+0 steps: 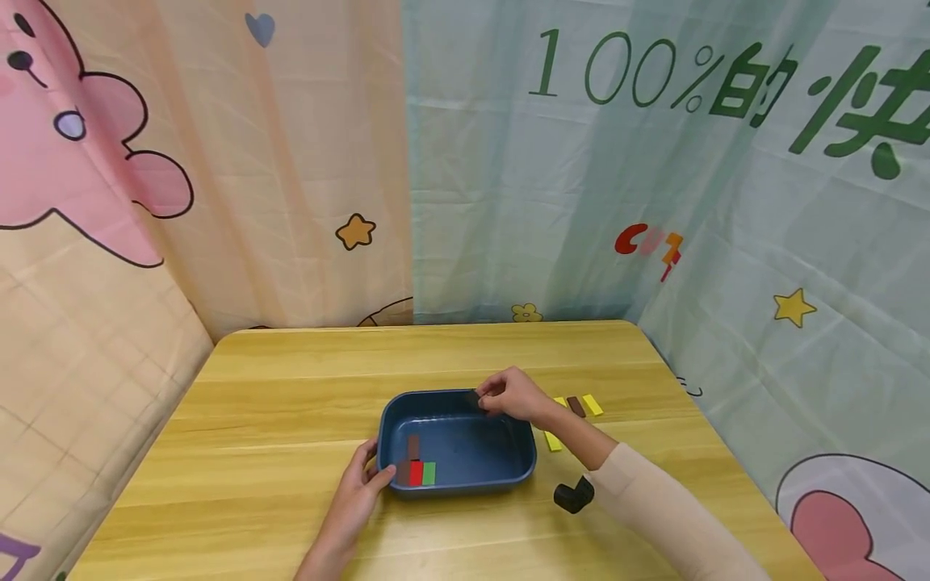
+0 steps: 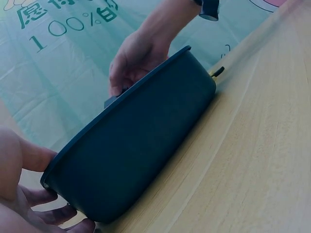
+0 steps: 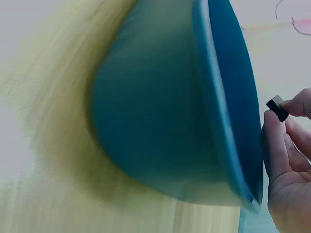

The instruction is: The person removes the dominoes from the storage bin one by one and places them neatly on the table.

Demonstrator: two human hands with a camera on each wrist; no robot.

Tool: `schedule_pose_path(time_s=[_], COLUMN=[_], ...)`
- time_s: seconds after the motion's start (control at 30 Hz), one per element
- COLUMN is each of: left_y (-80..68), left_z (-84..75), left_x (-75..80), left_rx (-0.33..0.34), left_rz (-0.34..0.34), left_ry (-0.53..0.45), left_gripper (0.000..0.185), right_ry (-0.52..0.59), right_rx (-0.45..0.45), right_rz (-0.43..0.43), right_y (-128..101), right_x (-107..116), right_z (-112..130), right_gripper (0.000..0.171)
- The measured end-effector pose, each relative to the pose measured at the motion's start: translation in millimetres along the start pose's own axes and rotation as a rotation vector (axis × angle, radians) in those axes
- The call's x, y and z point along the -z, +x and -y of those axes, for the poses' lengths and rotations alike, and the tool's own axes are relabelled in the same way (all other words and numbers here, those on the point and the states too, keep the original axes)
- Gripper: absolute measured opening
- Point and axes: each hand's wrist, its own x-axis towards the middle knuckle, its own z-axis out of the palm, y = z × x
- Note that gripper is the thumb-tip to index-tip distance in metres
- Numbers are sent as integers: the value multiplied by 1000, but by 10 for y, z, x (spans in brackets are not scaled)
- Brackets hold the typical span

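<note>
A dark blue rectangular basin [image 1: 465,487] stands on the wooden table. At its left end, my left hand [image 1: 356,487] grips the rim, thumb over the edge and fingers against the outer wall. Above the far right corner, my right hand [image 1: 514,395] pinches a small dark flat block [image 3: 278,108] between thumb and fingertips. Inside the basin, near the front left corner, lie a red block [image 1: 416,473], a green block [image 1: 429,473] and two brown blocks [image 1: 413,446]. In the left wrist view, the wall hides the basin's inside.
Right of the basin, yellow blocks [image 1: 592,404] and a brown block [image 1: 576,406] lie on the table [image 1: 291,403], partly behind my right forearm. A black angular device [image 1: 575,495] sits by the right sleeve. Printed curtains [image 1: 494,202] enclose the table's back and sides.
</note>
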Motion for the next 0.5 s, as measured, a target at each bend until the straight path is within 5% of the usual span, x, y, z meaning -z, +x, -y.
schedule_pose_path(time_s=[0.5], left_y=[6], left_z=[18], left_x=[24], left_rx=[-37], left_rz=[21], left_ry=[-19], left_gripper=[57], right_ry=[179], right_rx=[-83], right_rz=[-243], right_y=[-363], right_x=[337], right_z=[-331], right_gripper=[24])
